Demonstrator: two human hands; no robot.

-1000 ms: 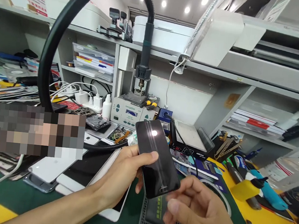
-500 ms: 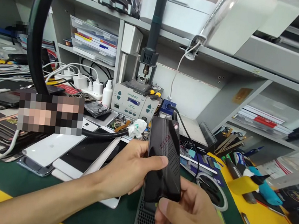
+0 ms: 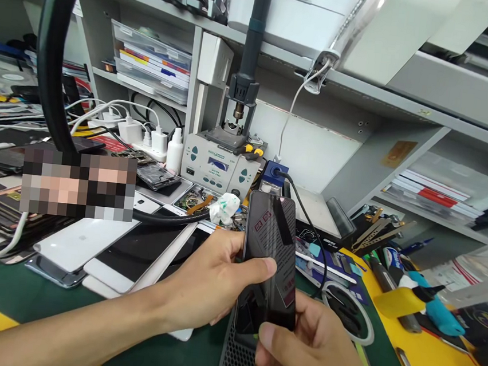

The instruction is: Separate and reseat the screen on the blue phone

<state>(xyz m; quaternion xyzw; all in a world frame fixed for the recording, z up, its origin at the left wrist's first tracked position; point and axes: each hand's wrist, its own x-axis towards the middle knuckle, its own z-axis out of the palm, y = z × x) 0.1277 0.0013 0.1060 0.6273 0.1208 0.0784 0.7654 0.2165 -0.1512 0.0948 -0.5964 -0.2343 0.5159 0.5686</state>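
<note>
A black smartphone with a glossy, reflecting face is held upright and slightly tilted between my two hands. My left hand grips its left side, with the thumb lying across the front. At the lower right corner, my right hand holds the bottom edge between thumb and fingers. The fingers behind the phone are mostly hidden. Below it lies a dark perforated pad on the green mat. Reddish marks and lines of text show on the phone's face, perhaps reflected.
Several phones and tablets, among them a white phone, lie left of my forearm. Behind stands a hot-air station; a thick black hose arches at left. A yellow bottle and a white cable coil lie right.
The phone has turned slightly, and the reflections and reddish marks on its face have shifted. Both hands keep their hold on it. The view has moved a little.
</note>
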